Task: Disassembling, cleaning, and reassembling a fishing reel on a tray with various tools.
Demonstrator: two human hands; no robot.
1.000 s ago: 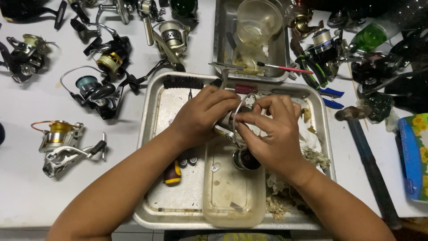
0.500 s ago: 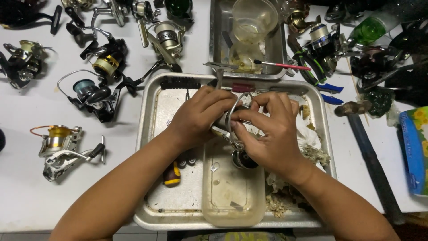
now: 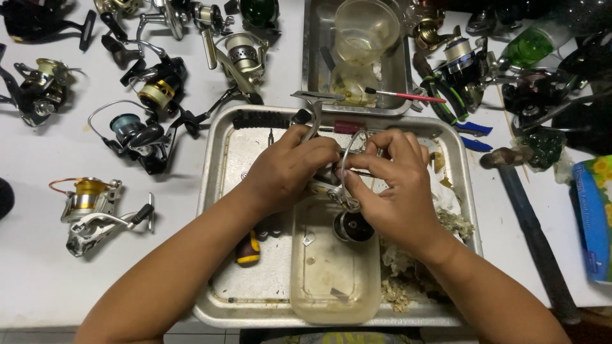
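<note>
Pinching between both hands' fingers (image 3: 357, 167) — reel part (image 3: 344, 191) — over tray (image 3: 217, 165).

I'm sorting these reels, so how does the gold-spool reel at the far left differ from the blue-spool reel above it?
The gold-spool reel has a silver body; the blue-spool reel is black. The gold one lies nearer the table's front edge, the blue one farther back, closer to the metal tray. Both are spinning reels lying untouched on the white table.

Left of the big metal tray (image 3: 217, 191), six fishing reels lie on the white table, perhaps more past the top edge. Two metal trays (image 3: 312, 57) sit in all. Inside the big tray: one clear plastic tub (image 3: 331, 280), one yellow-handled screwdriver (image 3: 247, 248). Right of it, one hammer (image 3: 529, 223).
</note>
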